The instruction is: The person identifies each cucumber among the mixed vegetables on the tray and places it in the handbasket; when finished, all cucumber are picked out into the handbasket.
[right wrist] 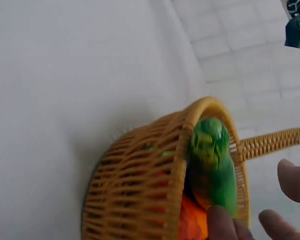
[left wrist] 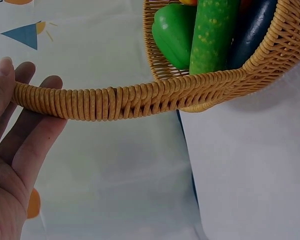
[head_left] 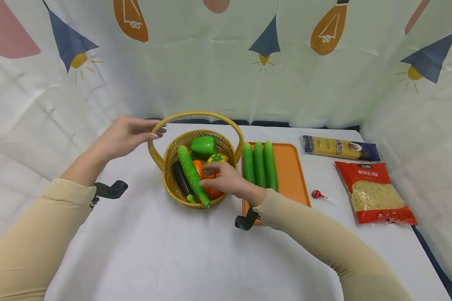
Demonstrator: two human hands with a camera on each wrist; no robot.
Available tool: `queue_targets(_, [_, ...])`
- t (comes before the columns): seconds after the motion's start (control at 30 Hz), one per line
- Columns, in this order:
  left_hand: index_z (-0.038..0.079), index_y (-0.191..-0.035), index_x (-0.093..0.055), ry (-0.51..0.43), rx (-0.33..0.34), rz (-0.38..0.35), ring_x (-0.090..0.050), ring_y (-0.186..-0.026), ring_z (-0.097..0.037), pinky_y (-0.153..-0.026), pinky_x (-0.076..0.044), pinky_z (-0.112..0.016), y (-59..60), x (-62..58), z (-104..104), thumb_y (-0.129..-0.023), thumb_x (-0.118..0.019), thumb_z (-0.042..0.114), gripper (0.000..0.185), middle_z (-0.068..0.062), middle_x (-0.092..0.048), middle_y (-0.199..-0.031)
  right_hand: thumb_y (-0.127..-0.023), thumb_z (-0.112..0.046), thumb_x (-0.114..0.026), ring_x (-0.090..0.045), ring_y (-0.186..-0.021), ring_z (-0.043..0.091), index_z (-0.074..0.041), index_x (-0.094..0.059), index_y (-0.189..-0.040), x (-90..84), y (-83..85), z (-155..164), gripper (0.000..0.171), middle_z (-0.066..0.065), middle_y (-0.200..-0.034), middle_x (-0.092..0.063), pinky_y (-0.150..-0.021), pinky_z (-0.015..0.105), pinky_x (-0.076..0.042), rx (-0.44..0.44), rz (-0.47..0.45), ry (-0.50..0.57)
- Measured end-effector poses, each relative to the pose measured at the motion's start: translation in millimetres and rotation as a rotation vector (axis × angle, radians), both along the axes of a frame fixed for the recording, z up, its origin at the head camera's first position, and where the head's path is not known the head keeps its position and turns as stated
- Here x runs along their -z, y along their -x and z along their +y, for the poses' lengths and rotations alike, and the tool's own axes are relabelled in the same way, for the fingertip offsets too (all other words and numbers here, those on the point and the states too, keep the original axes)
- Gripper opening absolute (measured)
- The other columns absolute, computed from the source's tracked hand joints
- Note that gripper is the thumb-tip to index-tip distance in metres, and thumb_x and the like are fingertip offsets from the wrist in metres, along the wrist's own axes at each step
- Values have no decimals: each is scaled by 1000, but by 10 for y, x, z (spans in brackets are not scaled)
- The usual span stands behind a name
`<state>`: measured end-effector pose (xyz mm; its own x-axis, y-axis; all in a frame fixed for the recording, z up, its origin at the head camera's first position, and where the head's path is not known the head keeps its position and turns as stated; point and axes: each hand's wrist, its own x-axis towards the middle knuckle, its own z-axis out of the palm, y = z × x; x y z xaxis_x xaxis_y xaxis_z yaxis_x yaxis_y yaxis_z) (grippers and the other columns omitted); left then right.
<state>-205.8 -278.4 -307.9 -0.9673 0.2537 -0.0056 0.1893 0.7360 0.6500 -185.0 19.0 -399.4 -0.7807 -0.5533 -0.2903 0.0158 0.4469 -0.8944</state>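
Observation:
A woven basket [head_left: 168, 155] with an arched handle [head_left: 199, 113] stands mid-table. It holds a long green cucumber [head_left: 191, 173], a green pepper [head_left: 203, 145], a yellow pepper [head_left: 217, 158], an orange pepper [head_left: 198, 167] and a dark eggplant [head_left: 180, 175]. My left hand [head_left: 150, 131] lies with straight fingers against the handle's left side; in the left wrist view the handle [left wrist: 115, 102] crosses those fingers [left wrist: 20, 130]. My right hand [head_left: 211, 175] reaches into the basket over the orange pepper, its fingers spread. In the right wrist view a fingertip [right wrist: 220, 220] touches the cucumber's [right wrist: 212, 160] near end.
An orange tray [head_left: 291, 175] to the basket's right carries three cucumbers [head_left: 260, 165] side by side. Further right lie a spaghetti pack [head_left: 339, 147], a red noodle bag [head_left: 374, 192] and a red lollipop [head_left: 317, 194]. A patterned cloth backdrop encloses the white table.

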Motion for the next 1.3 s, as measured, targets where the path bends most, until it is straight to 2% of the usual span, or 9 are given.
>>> queue_targets(0.17, [11, -141, -64, -1, 0, -2, -70, -118, -24, -104, -53, -47, 4, -3, 5, -101, -66, 13, 40, -11, -72, -130, -93, -22, -76, -59, -128, 30, -8, -53, -148, 24, -32, -150, 61, 18, -141, -60, -97, 37, -56, -2, 51, -106])
queue_targets(0.3, [12, -140, -65, 6, -1, 5, -71, -114, -14, -98, -56, -31, 3, 4, -5, -100, -67, 14, 40, -10, -72, -129, -92, -22, -78, -57, -131, 31, -8, -52, -149, 47, -61, -238, 64, 19, -143, -59, -102, 41, -54, 11, 71, -155])
queue_targets(0.4, [12, -139, -65, -1, 3, 11, -70, -111, -4, -92, -53, -16, 4, 15, -7, -99, -68, 13, 40, -10, -73, -129, -91, -24, -79, -57, -131, 32, -9, -51, -150, 62, -75, -279, 67, 19, -144, -58, -102, 41, -54, 27, 78, -187])
queue_targets(0.57, [11, -140, -65, -20, 13, 11, -62, -100, 17, -85, -47, -5, 3, 25, 0, -100, -68, 13, 40, -12, -72, -129, -91, -24, -79, -60, -124, 30, -10, -50, -151, 78, -79, -316, 68, 18, -141, -60, -99, 40, -56, 40, 86, -235])
queue_targets(0.77, [9, -139, -64, -23, 24, 40, -65, -99, 14, -82, -46, -3, 0, 17, 1, -99, -69, 16, 41, -14, -72, -128, -92, -26, -79, -61, -119, 25, -9, -48, -152, 89, -66, -356, 70, 15, -140, -61, -98, 37, -56, 43, 96, -285])
queue_targets(0.97, [9, -140, -64, -36, 23, 21, -65, -99, 14, -83, -46, -3, -6, 4, 11, -100, -67, 15, 40, -15, -72, -129, -91, -25, -79, -62, -110, 22, -8, -48, -152, 80, -71, -396, 70, 13, -133, -64, -94, 34, -58, 52, 102, -311])
queue_targets(1.1, [9, -140, -63, -46, 19, 10, -62, -97, 18, -82, -46, -2, -16, 3, 14, -101, -65, 10, 39, -16, -72, -128, -92, -23, -79, -64, -108, 22, -8, -47, -152, 105, -82, -404, 70, 13, -127, -65, -90, 35, -59, 75, 65, -275])
queue_targets(1.3, [7, -140, -64, -55, 28, 30, -59, -94, 22, -82, -46, -2, -14, 13, 5, -99, -66, 7, 40, -17, -72, -128, -92, -20, -78, -64, -112, 25, -9, -48, -152, 136, -67, -380, 68, 14, -128, -65, -91, 37, -59, 103, 4, -203])
